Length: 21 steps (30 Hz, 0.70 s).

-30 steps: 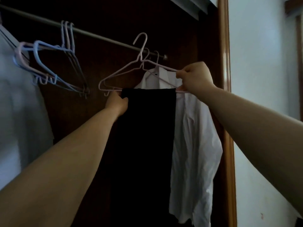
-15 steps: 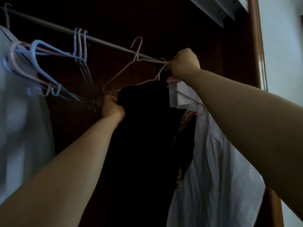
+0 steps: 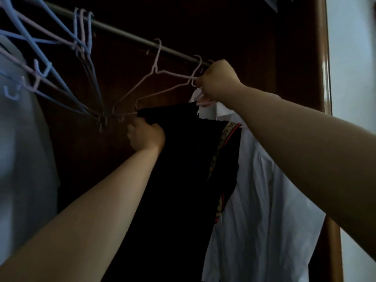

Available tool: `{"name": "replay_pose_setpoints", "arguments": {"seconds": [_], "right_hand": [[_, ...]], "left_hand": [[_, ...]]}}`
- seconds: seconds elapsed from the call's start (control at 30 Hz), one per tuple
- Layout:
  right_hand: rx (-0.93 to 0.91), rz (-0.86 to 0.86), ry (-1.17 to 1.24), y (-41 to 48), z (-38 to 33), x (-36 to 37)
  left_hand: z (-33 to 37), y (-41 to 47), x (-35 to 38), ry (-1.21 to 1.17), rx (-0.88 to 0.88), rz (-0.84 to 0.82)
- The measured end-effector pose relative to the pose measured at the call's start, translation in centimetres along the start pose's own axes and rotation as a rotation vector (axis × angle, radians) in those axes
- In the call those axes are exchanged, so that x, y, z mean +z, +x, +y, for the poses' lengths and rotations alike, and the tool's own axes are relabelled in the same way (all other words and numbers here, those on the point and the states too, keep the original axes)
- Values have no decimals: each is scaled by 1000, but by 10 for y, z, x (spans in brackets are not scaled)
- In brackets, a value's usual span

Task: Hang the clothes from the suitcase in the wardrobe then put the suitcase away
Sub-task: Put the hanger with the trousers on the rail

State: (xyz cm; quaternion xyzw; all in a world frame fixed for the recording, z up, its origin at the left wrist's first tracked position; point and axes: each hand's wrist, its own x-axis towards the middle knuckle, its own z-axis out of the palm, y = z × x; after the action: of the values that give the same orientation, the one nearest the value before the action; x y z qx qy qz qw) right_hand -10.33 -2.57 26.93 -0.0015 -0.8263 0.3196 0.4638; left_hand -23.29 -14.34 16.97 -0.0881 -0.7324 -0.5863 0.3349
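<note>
At far left a pale garment (image 3: 22, 159) hung beside a crowd of empty blue hangers (image 3: 82, 33) on the rail (image 3: 126, 35). The left hand (image 3: 145, 135) gripped the top edge of the black trousers (image 3: 179, 169), which were draped over a pink hanger (image 3: 133, 88) just under the rail. The right hand (image 3: 218, 80) was curled round the hanger's wire near the hooks. A white shirt (image 3: 264, 190) hung touching the trousers, beside the wardrobe frame (image 3: 323, 58).

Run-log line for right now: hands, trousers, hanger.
left hand: grips black trousers | right hand: grips pink hanger by rail | hook seating: unclear | white shirt: right of trousers
</note>
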Motion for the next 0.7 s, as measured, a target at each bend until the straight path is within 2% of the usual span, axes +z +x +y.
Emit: {"name": "replay_pose_setpoints", "arguments": {"seconds": [0.07, 0.13, 0.23, 0.3, 0.37, 0.4, 0.47, 0.57, 0.63, 0.7], "right_hand": [[25, -30, 76, -8, -4, -3], [62, -90, 176, -18, -5, -7], [82, -125, 261, -27, 5, -16], [102, -68, 335, -31, 18, -20], [162, 69, 375, -26, 37, -21], [177, 149, 299, -24, 48, -22], [220, 213, 1, -24, 68, -28], [384, 187, -364, -40, 84, -32], [289, 59, -605, -45, 105, -31], [309, 49, -661, -50, 112, -26]], "left_hand": [[10, -24, 4, -36, 217, 152], [20, -46, 7, -121, 527, 195], [34, -72, 15, -200, 861, 80], [42, -87, 24, -188, 942, -87], [44, -98, 38, -75, 827, -311], [45, -102, 45, 8, 714, -411], [44, -106, 56, 90, 448, -563], [40, -102, 68, 35, 171, -646], [35, -97, 70, -13, 128, -653], [31, -88, 70, -24, 104, -665]]}}
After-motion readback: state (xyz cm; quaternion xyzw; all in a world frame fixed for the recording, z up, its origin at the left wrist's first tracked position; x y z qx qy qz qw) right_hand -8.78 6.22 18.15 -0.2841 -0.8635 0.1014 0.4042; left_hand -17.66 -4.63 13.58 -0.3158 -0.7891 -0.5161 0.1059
